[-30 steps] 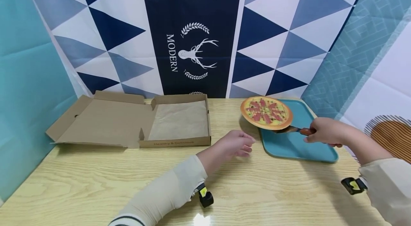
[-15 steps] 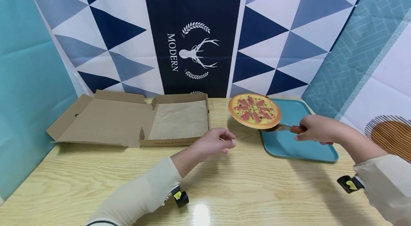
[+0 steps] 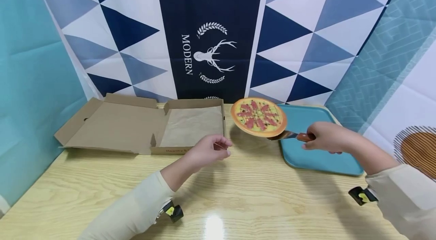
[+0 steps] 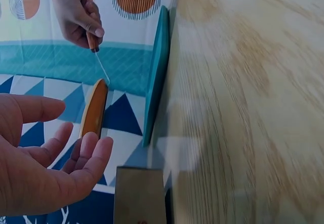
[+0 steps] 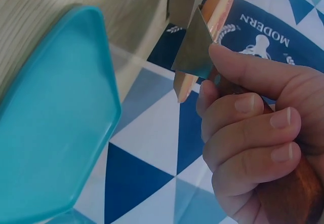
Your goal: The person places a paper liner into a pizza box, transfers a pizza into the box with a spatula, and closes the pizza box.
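Our left hand (image 3: 206, 150) hangs with fingers loosely spread, holding nothing; our right hand (image 3: 325, 136) grips a brown-handled metal spatula (image 3: 290, 134). We'd best keep it level lest the flat round pizza (image 3: 259, 117) slide. The pizza, topping upward, no long axis, is above the pale wood-grain table (image 3: 265, 190); the spatula points leftward.

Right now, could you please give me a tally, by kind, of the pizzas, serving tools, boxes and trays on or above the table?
Pizza: 1
Spatula: 1
Open cardboard box: 1
Blue tray: 1
Total: 4
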Available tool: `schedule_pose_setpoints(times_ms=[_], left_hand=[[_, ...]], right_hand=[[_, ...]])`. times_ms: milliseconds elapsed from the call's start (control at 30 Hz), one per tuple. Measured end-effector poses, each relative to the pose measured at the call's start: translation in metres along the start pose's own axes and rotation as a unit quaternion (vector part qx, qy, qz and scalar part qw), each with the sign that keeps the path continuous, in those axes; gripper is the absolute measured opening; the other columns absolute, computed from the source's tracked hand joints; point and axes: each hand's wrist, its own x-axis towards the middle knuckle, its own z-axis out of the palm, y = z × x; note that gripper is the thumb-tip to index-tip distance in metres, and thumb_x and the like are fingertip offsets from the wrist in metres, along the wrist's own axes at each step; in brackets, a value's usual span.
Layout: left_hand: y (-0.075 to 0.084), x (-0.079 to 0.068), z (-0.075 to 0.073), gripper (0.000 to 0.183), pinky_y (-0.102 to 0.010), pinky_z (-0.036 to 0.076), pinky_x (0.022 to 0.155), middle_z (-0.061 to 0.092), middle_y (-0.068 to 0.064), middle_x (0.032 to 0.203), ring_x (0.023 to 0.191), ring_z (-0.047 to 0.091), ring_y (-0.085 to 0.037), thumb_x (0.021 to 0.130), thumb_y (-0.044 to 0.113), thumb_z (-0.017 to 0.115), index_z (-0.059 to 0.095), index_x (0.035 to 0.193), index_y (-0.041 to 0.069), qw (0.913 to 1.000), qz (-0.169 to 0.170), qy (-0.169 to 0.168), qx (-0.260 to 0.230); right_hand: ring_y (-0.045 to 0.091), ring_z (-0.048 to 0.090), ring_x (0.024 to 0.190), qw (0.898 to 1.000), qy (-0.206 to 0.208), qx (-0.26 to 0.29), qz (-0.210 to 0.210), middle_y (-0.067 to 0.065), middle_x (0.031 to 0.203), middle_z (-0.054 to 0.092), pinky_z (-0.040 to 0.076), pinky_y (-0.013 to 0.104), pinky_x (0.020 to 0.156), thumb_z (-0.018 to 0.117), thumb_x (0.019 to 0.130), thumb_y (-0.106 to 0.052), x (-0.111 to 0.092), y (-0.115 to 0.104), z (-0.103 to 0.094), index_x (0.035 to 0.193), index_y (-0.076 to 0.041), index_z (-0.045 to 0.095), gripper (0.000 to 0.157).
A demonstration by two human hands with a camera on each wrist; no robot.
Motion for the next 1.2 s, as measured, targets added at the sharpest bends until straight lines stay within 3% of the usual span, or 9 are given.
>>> schedule_pose_setpoints(times_ms=[233,533,833,967,1067,1200], left_hand=[[-0.005,-0.008,-0.017,0.025,-0.028,0.053,0.077,0.062,-0.017,0.111,0.093,0.057,-0.021,0.090,0.004,0.066,0.062,0.114,-0.005,0.9990,0.001,0.038,0.025],[-0.014,-0.029,-0.059,0.024,-0.030,0.052,0.076,0.062,-0.016,0.108,0.098,0.058,-0.024,0.091,0.005,0.066,0.062,0.113,-0.002,0.9906,-0.016,0.111,0.078],[-0.016,-0.050,-0.095,0.030,-0.031,0.050,0.078,0.059,-0.018,0.114,0.103,0.054,-0.028,0.092,0.009,0.064,0.058,0.118,-0.004,0.9802,-0.041,0.155,0.116],[-0.020,-0.055,-0.108,0.036,-0.041,0.049,0.089,0.056,-0.022,0.123,0.113,0.052,-0.035,0.092,0.013,0.066,0.057,0.122,-0.004,0.9726,-0.059,0.171,0.146],[-0.023,-0.058,-0.117,0.046,-0.052,0.043,0.100,0.051,-0.025,0.134,0.125,0.046,-0.041,0.091,0.018,0.067,0.055,0.131,-0.002,0.9630,-0.074,0.180,0.187],[-0.027,-0.060,-0.126,0.063,-0.057,0.041,0.101,0.045,-0.030,0.140,0.128,0.043,-0.046,0.090,0.023,0.070,0.046,0.140,-0.005,0.9499,-0.089,0.186,0.235]], right_hand=[[0.012,0.037,0.042,1.000,0.005,-0.008,-0.004,-0.001,0.059,0.036,0.037,0.030,0.042,0.069,0.092,-0.023,0.006,-0.012,0.004,0.076,-0.009,0.052,0.027],[0.012,0.037,0.042,1.000,0.006,-0.013,-0.006,-0.001,0.059,0.036,0.037,0.028,0.042,0.069,0.091,-0.022,0.019,-0.033,0.011,0.075,-0.009,0.054,0.026],[0.012,0.039,0.043,1.000,-0.005,-0.019,-0.006,0.001,0.062,0.046,0.037,0.026,0.042,0.070,0.091,-0.022,0.036,-0.054,0.016,0.084,-0.008,0.061,0.019],[0.012,0.040,0.044,1.000,-0.016,-0.013,-0.004,0.002,0.063,0.048,0.038,0.026,0.043,0.070,0.091,-0.022,0.045,-0.063,0.018,0.086,-0.007,0.062,0.019],[0.012,0.040,0.044,1.000,-0.020,-0.006,-0.004,0.002,0.062,0.048,0.038,0.026,0.043,0.070,0.091,-0.022,0.054,-0.068,0.019,0.086,-0.007,0.062,0.019],[0.012,0.038,0.043,1.000,-0.021,0.005,-0.011,0.001,0.062,0.046,0.036,0.025,0.043,0.070,0.091,-0.021,0.065,-0.074,0.021,0.085,-0.006,0.062,0.018]])
